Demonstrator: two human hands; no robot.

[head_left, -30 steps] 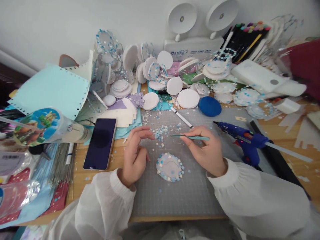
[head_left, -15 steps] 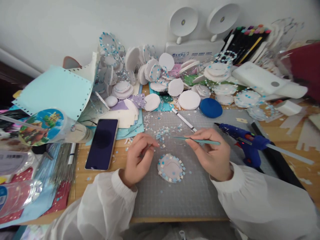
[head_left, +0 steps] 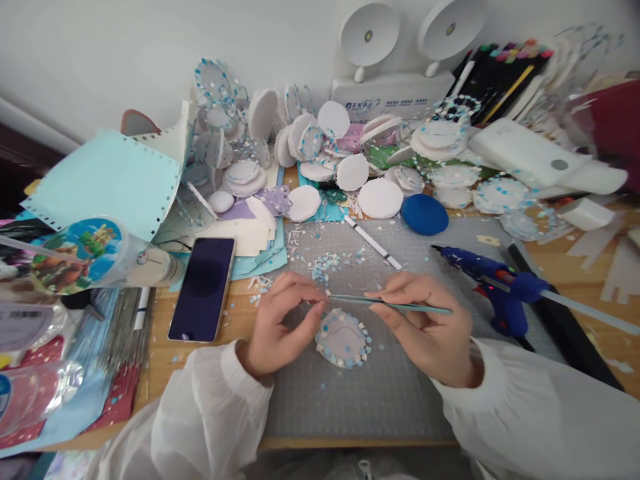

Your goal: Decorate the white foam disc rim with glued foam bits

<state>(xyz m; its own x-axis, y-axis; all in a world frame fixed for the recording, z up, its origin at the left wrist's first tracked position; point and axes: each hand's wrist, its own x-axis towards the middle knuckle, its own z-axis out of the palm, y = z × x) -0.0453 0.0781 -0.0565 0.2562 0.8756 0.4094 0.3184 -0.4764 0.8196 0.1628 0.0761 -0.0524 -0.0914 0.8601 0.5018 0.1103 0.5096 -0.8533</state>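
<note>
My right hand pinches thin teal tweezers whose tips point left, to the upper left edge of a round white disc. The disc lies on a grey cutting mat and has small blue and white paper bits around its rim. My left hand rests on the mat with its fingertips touching the disc's left edge. A small heap of paper bits lies just beyond the hands. Both arms wear white sleeves.
A blue hot glue gun lies to the right. A dark phone lies to the left. A white pen, a blue round pad and several white discs crowd the back. Paper sheets pile up at the left.
My right hand has drawn the tweezers from the paper-bit heap toward me, down to the disc. My left hand has lowered and closed onto the disc's left edge.
</note>
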